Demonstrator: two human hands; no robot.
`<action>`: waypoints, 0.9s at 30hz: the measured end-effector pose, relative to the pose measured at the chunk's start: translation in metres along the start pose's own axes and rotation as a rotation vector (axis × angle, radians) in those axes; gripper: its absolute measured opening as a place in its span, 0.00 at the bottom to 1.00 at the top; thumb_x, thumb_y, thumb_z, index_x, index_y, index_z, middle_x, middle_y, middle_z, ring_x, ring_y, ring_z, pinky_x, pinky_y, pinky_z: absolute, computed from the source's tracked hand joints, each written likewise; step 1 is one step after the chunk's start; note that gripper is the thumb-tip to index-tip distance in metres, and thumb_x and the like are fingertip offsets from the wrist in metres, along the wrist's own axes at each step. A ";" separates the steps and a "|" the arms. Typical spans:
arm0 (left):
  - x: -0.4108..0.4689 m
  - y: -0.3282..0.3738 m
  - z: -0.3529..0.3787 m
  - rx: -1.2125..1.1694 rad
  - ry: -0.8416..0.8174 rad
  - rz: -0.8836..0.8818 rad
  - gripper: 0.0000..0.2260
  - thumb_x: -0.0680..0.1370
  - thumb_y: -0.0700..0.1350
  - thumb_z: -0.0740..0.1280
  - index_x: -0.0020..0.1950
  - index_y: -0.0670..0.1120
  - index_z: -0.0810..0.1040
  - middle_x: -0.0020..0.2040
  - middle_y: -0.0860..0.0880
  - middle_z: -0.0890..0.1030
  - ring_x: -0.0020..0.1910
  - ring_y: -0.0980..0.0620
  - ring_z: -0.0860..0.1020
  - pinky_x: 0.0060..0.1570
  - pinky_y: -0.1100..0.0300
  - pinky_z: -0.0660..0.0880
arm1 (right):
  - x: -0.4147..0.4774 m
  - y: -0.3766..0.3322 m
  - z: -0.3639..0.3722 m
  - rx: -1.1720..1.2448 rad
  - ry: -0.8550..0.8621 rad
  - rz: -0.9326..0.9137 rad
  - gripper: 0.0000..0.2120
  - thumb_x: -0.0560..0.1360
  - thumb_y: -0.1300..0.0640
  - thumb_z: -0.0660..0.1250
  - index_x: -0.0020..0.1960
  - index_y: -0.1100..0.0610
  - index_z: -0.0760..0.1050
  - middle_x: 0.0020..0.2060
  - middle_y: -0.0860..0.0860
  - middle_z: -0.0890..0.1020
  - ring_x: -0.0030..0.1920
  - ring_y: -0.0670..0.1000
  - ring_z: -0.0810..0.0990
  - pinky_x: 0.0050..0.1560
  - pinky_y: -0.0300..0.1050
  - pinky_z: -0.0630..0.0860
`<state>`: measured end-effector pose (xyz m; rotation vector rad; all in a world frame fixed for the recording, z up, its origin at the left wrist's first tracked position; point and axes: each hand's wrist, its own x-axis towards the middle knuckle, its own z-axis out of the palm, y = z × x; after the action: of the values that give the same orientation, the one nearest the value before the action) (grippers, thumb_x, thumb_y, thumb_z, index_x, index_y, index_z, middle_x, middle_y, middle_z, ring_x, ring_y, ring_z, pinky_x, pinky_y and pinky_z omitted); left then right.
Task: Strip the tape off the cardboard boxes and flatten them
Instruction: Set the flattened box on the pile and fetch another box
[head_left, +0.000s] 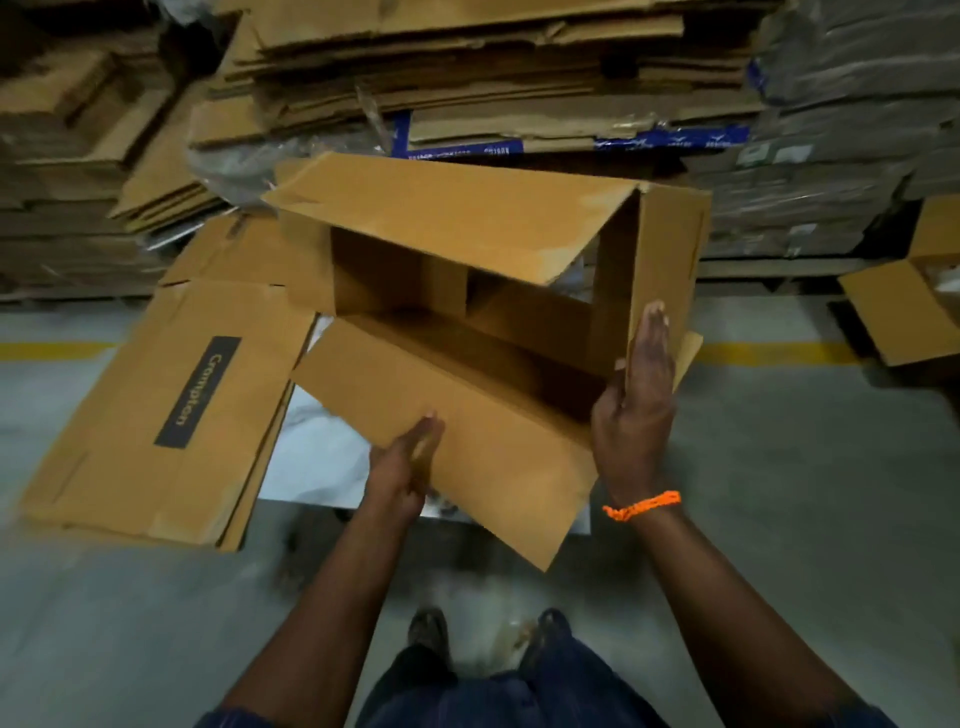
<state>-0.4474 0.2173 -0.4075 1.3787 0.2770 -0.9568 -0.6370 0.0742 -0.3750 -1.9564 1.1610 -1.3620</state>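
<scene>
An open brown cardboard box (457, 228) is held up in front of me, its flaps spread and its inside empty. My left hand (405, 462) lies against the edge of the near long flap (467, 441), fingers straight with the flap between thumb and fingers. My right hand (641, 395), with an orange thread at the wrist, presses flat with straight fingers against the box's right end flap (670, 244). No tape shows on the box from here.
A flattened box with a dark label (171, 410) lies on the floor at left over a white sheet (317, 457). Stacks of flattened cardboard (467, 67) rise behind. Another open box (904, 306) sits at the right. My feet (488, 639) stand on grey floor below.
</scene>
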 end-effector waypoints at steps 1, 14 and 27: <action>0.005 0.002 -0.001 -0.100 0.013 -0.012 0.26 0.72 0.38 0.78 0.68 0.41 0.75 0.62 0.43 0.83 0.54 0.44 0.84 0.48 0.50 0.82 | -0.002 -0.005 -0.001 -0.022 -0.022 -0.060 0.35 0.74 0.79 0.56 0.80 0.64 0.57 0.79 0.58 0.61 0.80 0.56 0.57 0.75 0.65 0.62; -0.013 0.066 -0.059 -0.034 -0.127 0.101 0.19 0.75 0.31 0.71 0.65 0.39 0.76 0.58 0.41 0.84 0.57 0.40 0.82 0.61 0.45 0.79 | -0.053 -0.093 -0.005 -0.336 -0.342 -0.346 0.43 0.68 0.78 0.61 0.80 0.61 0.57 0.79 0.58 0.60 0.81 0.56 0.55 0.76 0.69 0.57; -0.016 0.112 -0.094 0.571 -0.343 0.297 0.18 0.75 0.31 0.62 0.63 0.46 0.71 0.53 0.43 0.79 0.49 0.46 0.79 0.51 0.47 0.79 | -0.156 -0.162 0.032 -0.523 -0.423 -0.428 0.37 0.70 0.67 0.55 0.80 0.62 0.58 0.80 0.56 0.59 0.81 0.55 0.54 0.75 0.71 0.54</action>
<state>-0.3448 0.2978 -0.3399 1.6728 -0.4847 -1.0412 -0.5708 0.2889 -0.3415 -2.8224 0.9877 -0.7865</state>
